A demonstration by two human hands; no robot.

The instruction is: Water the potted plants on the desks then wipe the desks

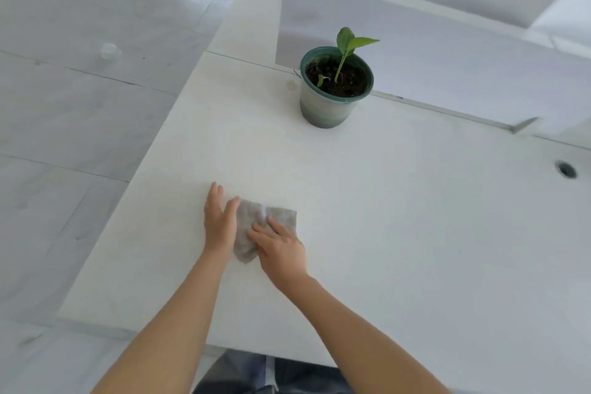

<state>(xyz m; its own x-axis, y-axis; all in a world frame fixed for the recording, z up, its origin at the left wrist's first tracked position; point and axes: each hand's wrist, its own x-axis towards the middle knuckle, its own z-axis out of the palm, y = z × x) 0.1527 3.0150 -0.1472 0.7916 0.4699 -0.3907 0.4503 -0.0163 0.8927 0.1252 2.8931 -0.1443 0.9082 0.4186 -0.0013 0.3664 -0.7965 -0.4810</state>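
Note:
A grey cloth point(256, 221) lies flat on the white desk point(399, 233), near its left front corner. My left hand point(219, 221) rests flat on the desk with its thumb touching the cloth's left edge. My right hand point(278, 249) presses down on the cloth with straight fingers, covering its lower right part. A potted plant point(334, 86) in a green-rimmed pot with dark soil and a small leafy shoot stands farther back on the desk, well beyond both hands.
A white divider panel point(447, 51) rises behind the pot. A round cable hole point(566, 169) sits at the desk's right. The desk's left edge drops to a pale tiled floor point(80, 105). A small stain point(291, 84) marks the desk left of the pot.

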